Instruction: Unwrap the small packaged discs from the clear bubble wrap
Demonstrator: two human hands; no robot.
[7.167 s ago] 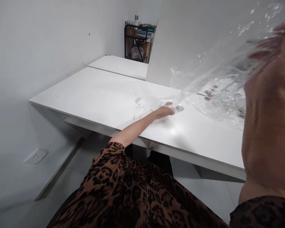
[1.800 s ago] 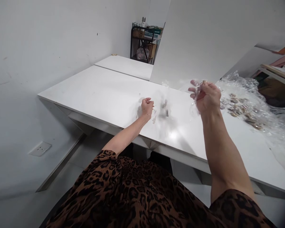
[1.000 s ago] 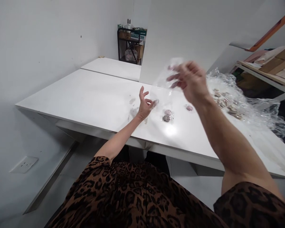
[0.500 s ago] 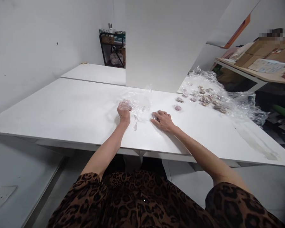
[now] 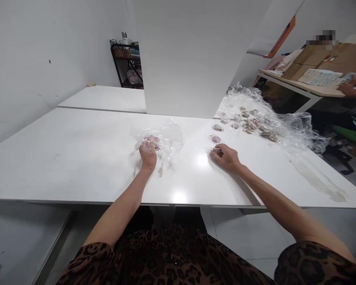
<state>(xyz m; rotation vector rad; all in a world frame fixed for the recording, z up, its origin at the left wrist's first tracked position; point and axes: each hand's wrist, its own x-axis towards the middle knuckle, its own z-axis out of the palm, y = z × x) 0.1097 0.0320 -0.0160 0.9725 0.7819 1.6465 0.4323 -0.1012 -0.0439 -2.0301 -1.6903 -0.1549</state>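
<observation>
The fingers of the left hand (image 5: 148, 155) are clenched in a crumpled sheet of clear film (image 5: 169, 139), which covers them and spreads to their right. The fingers of the right hand (image 5: 228, 158) are closed about a small packet (image 5: 216, 151), mostly hidden, at the surface (image 5: 91, 162).

Hazards:

1. Cling. The film's loose edge lies between the two hands. If the left fingers sweep right, it may catch the small packet and drag it.
2. Collision. A pink packet (image 5: 215, 139) lies just beyond the right fingertips, with a dark packet (image 5: 217, 127) beyond that. A forward push could knock either out of place.
3. Slip. The wrapping appears slick; a light pinch by the right fingers may let the small packet slide.
4. Snag. Right of the right fingers, film spreads around the scattered pieces (image 5: 252, 126). Pulling that film could shift several together.
</observation>
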